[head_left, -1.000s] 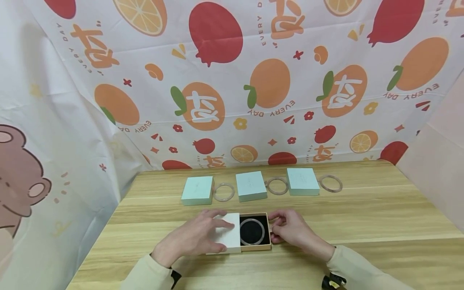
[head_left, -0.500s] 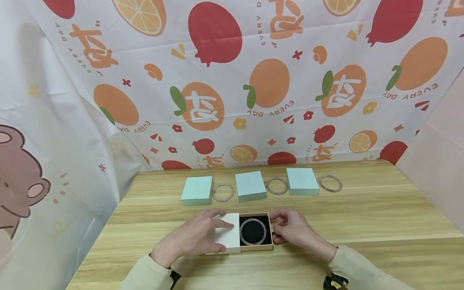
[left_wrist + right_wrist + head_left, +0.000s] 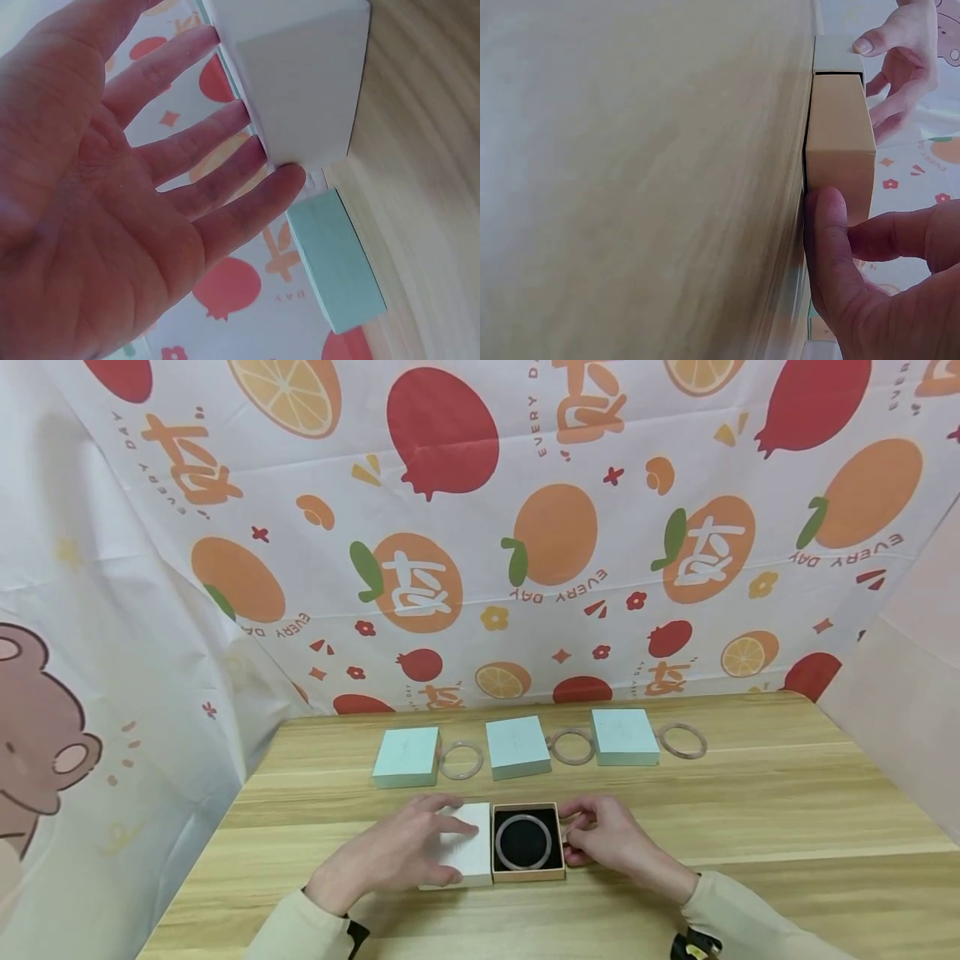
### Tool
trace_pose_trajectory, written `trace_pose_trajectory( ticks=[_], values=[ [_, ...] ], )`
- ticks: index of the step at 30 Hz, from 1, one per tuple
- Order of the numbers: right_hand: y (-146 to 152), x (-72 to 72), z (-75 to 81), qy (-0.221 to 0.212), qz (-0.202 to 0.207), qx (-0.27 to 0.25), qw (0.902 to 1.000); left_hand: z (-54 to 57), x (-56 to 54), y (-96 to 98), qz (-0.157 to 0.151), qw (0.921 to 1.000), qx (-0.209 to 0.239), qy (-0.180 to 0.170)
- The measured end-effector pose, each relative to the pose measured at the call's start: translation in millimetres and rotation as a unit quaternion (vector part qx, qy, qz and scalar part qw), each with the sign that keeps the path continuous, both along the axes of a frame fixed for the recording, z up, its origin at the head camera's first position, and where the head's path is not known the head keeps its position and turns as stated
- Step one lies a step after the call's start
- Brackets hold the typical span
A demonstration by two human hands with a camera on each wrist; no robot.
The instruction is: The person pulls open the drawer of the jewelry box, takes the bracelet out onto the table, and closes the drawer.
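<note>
A white box sleeve [image 3: 472,843] lies at the table's near middle. My left hand [image 3: 397,852] holds it, thumb at the near edge and fingers spread over the top; the left wrist view shows these fingers [image 3: 214,150] fairly straight against the white sleeve. Right beside the sleeve is the tan-edged inner drawer [image 3: 528,875], all four walls showing. A translucent bangle [image 3: 501,842] lies in it around a black cushion [image 3: 523,843]. My right hand [image 3: 611,839] pinches a small tab at the drawer's right end, between thumb and forefinger. The tab is mostly hidden by the fingers.
Along the back of the wooden table [image 3: 787,810] stand three mint-green boxes: left [image 3: 407,756], middle [image 3: 517,745] and right [image 3: 625,735]. A bangle lies to the right of each: [image 3: 461,775] is blocked by none. A fruit-print cloth [image 3: 480,568] hangs behind.
The drawer has come out of the sleeve, and its left wall now shows. The left hand has shifted slightly left with the sleeve; the right hand has moved a little right.
</note>
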State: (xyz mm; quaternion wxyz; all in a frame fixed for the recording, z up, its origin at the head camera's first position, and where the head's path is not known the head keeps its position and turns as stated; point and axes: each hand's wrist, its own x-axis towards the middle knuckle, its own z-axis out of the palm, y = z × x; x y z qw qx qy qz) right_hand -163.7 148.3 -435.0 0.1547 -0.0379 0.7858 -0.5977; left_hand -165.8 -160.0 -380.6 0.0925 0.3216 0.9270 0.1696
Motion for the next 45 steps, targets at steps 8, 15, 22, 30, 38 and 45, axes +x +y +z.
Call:
trace_pose_trajectory(
  ticks=[8,15,22,30,38,45],
  values=[
    [-7,-2.3,7.2,-0.005,0.010,0.022,0.9997,-0.9,-1.7,-11.1,-0.012,0.9998,0.007,0.016],
    [-11,-9.0,19.8,0.180,0.038,0.198,0.9628,-0.8,-1.2,-13.1,-0.006,0.9998,0.012,0.014],
    [-30,-17.3,22.6,0.295,0.100,0.284,0.9068,1.9,-1.0,-12.8,0.002,0.9999,0.015,-0.001],
    [-45,-18.8,22.3,0.301,0.117,0.336,0.8849,1.4,-2.2,-10.7,0.011,0.9997,0.013,-0.020],
    [-49,-22.6,21.4,0.298,0.102,0.336,0.8875,-0.9,-2.3,-10.2,0.015,0.9996,0.015,-0.018],
    [-45,-18.9,28.6,0.241,0.072,0.250,0.9351,-0.2,-1.5,-10.6,0.014,0.9996,0.019,-0.015]
  ],
)
